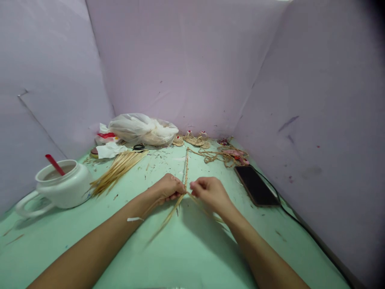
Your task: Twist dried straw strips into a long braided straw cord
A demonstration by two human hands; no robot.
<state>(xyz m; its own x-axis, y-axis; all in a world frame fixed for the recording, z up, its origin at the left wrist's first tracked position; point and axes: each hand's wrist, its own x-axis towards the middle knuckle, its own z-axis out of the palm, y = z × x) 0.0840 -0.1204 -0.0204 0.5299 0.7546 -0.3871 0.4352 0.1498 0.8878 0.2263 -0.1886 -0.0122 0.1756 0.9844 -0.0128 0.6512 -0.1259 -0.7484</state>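
Note:
A thin straw braid [187,166] runs away from me along the middle of the green table. My left hand [171,188] is closed on its near end, thumb and fingers pinched together. Loose straw strands [168,218] fan out from that point toward me, some to the left and some to the right. My right hand [210,193] is beside it with fingers curled, closed around a strand that passes under the palm. The fingertips are slightly blurred. At its far end the braid meets a tangled brown cord [212,155].
A bundle of dry straw [120,170] and a white mug [67,188] with a red stick are on the left. A plastic bag [142,129], scissors [138,147] and small woven pieces [194,139] sit by the back wall. A phone [257,186] and black cable [303,226] lie right.

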